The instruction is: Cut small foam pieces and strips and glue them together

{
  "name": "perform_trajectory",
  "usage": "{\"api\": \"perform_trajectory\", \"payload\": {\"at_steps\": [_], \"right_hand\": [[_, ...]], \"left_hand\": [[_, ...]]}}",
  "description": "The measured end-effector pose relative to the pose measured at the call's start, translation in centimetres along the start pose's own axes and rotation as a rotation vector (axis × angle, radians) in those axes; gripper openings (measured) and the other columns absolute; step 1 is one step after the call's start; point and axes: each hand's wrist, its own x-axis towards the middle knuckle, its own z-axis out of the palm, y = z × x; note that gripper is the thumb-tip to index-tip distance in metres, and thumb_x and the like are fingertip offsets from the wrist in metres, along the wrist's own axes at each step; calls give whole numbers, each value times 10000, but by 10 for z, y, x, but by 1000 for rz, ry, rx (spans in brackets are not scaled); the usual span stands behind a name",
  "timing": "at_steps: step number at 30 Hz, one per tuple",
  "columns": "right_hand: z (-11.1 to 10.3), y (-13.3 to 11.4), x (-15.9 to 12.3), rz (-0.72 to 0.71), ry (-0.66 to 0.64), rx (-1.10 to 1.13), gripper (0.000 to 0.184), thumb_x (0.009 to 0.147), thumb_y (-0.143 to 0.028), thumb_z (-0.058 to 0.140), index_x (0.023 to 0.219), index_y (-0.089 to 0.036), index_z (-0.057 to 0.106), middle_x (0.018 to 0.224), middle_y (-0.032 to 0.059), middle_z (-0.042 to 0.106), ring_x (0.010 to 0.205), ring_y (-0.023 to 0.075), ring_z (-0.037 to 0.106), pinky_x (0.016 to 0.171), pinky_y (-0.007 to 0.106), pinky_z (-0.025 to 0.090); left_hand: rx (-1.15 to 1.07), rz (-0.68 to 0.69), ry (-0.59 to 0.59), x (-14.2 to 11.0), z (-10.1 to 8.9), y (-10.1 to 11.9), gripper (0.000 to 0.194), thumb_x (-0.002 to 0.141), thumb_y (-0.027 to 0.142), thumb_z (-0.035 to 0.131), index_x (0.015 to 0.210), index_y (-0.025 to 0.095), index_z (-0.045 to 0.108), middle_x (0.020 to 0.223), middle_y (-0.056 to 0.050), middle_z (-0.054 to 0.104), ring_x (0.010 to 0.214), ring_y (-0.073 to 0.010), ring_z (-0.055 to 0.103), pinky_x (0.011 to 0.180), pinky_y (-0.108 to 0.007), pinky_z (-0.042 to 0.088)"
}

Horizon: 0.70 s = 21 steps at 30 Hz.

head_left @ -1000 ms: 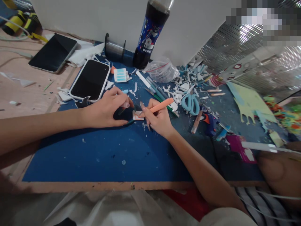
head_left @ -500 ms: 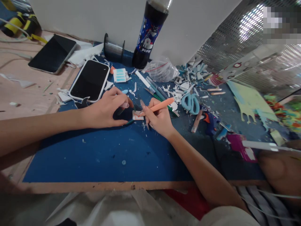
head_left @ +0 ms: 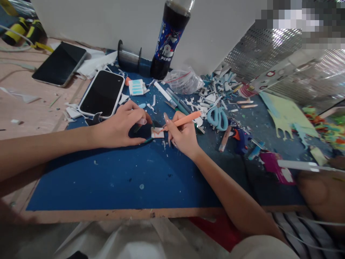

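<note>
A small white piece (head_left: 159, 134) with orange lines on it lies on the blue mat (head_left: 107, 180). My left hand (head_left: 125, 124) is curved at its left side, the long dark nails of thumb and index finger touching the piece and steadying it. Between the fingers of my right hand (head_left: 184, 135) is an orange marker (head_left: 188, 118), held slanted, its tip at the upper right of the piece. Tiny white scraps lie just below it.
Behind the hands stand a Pepsi bottle (head_left: 169, 39) and a spool (head_left: 129, 57). A white-rimmed phone (head_left: 102, 93) lies left, near a black tablet-like device (head_left: 60, 64). Blue scissors (head_left: 217, 118), pens (head_left: 164, 91), foam scraps (head_left: 210, 99) and a glue gun (head_left: 242, 140) lie right.
The marker tip has shifted slightly up and right from the piece's middle, and more of the orange lines show. My left hand stays in place.
</note>
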Motion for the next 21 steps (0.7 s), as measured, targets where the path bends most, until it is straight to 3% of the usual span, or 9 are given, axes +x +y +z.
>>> {"api": "perform_trajectory", "payload": {"at_steps": [21], "right_hand": [[1,1,0,-27,47,1,447,855,-457,586,596,-231,300,487,-66,342,407,67,359,356,216,319]], "left_hand": [[-14,-30,-34,1,-2,1,299,769,372,607,815,214,358,1023,-70,601,953,-245,456,763,-353,415]]}}
